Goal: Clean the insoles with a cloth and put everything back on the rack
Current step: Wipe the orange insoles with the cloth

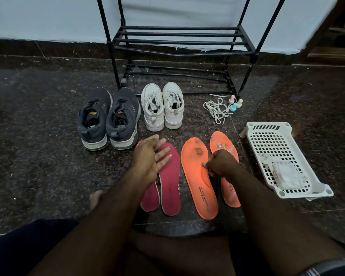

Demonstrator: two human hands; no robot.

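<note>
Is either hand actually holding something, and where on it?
The right hand pinches an orange insole at its inner edge, mid-length. The left hand hovers open, holding nothing.

Place: the floor of a home, beside a wall and an open doorway, where footwear is kept.
Floor: dark speckled polished stone [48,116], laid in large slabs, with a matching skirting below a pale painted wall [48,16].
Storage: a black tubular shoe rack [177,40] is stood against the wall.
Footwear: grey sneakers [108,118] and white sneakers [162,105] are set in pairs before it.
Oddments: loose laces [216,110] and small pastel bottles [235,105] are left on the floor.
Container: a white perforated plastic basket [275,144] is placed nearby.
</note>
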